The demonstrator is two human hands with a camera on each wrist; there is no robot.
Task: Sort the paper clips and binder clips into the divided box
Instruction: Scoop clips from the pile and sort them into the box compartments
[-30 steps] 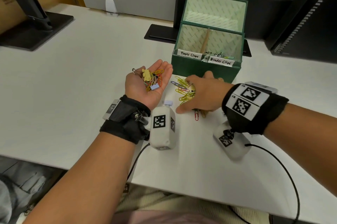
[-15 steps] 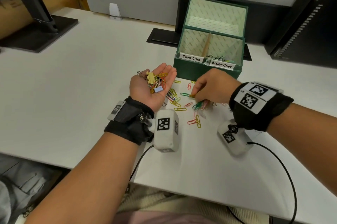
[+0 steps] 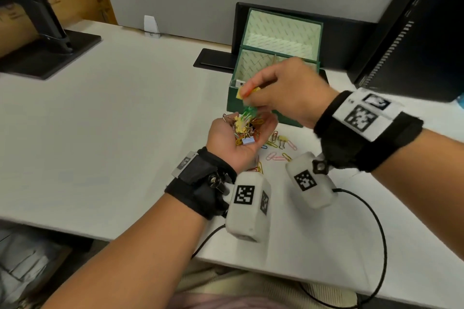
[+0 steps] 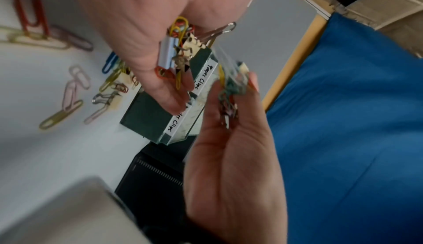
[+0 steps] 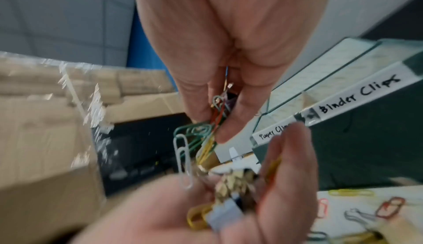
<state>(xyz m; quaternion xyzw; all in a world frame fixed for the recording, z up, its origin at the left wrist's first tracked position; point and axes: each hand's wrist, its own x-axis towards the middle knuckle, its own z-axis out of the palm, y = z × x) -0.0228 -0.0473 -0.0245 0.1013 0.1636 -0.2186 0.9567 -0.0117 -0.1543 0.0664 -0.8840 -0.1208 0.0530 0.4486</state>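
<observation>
Head view: the left hand (image 3: 236, 140) lies cupped palm-up, cradling a heap of mixed coloured clips (image 3: 244, 129) above the white table (image 3: 100, 132), just before the green divided box (image 3: 278, 57). Right wrist view: the right hand (image 5: 228, 49) pinches a bunch of green and yellow wire paper clips (image 5: 199, 137) directly over that heap.

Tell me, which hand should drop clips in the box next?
The right hand, probably. Its fingers already pinch a bunch of paper clips right by the box. The left hand lies palm up, cupping a mixed pile that needs sorting first.
</observation>
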